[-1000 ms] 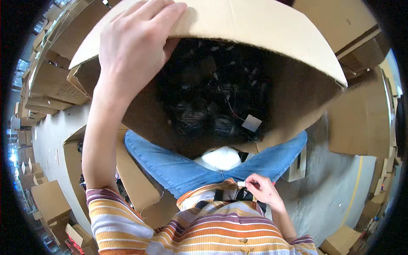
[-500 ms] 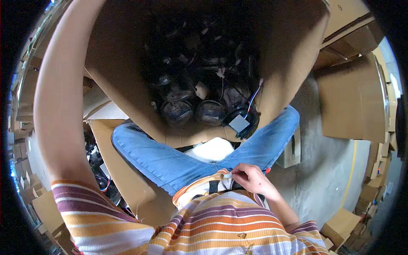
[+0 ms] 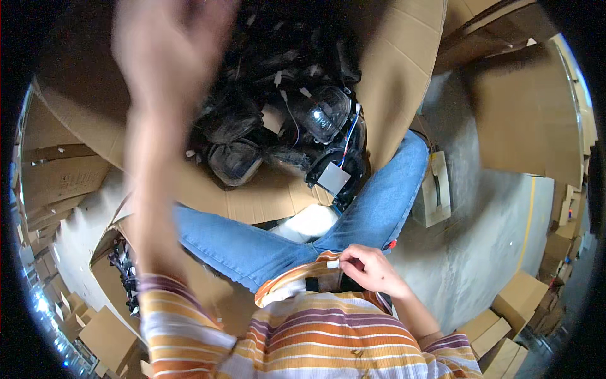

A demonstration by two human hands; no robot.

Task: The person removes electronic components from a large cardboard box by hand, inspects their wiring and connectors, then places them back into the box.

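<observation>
Low in the frame, my right hand (image 3: 372, 270) pinches a small white piece (image 3: 332, 264) at my shirt hem, fingers curled shut on it. My left hand (image 3: 170, 44), blurred at upper left so I cannot tell its grip, is reaching into the cardboard box (image 3: 391, 82) of black lamp housings (image 3: 325, 114); I judge picking one calls for a steady grasp. Half a second ago that arm hugged the left edge; the box looks rotated since.

A cardboard box (image 3: 265, 202) holding lamp housings (image 3: 315, 120) rests on the person's legs (image 3: 252, 246), with smaller boxes (image 3: 505, 316) right.
</observation>
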